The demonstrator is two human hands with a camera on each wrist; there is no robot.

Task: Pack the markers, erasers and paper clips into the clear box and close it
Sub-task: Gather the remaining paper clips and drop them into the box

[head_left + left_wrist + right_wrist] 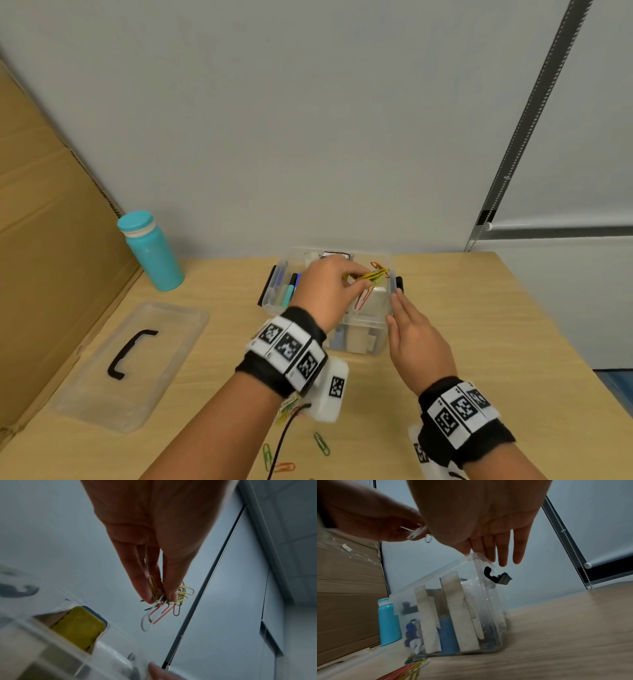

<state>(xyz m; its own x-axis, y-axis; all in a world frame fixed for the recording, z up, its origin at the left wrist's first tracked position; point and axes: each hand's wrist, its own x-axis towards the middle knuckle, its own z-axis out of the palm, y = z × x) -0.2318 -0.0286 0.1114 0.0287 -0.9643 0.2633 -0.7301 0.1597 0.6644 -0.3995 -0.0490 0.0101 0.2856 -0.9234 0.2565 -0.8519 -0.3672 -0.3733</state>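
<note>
The clear box (376,337) stands open on the wooden table, with markers (287,291) at its left end and erasers (428,623) upright inside. My left hand (337,279) hovers over the box and pinches a bunch of coloured paper clips (164,601) between thumb and fingers. My right hand (411,325) has straight fingers (503,547) at the box's right rim (474,557), beside a black latch (496,576). Loose paper clips (291,452) lie on the table near my wrists. The clear lid (137,359) with a black handle lies flat to the left.
A teal bottle (154,253) stands at the back left, beside a cardboard sheet (51,240) leaning along the left edge. A grey wall (308,120) rises right behind the box. The table's right edge (555,315) runs close to my right arm.
</note>
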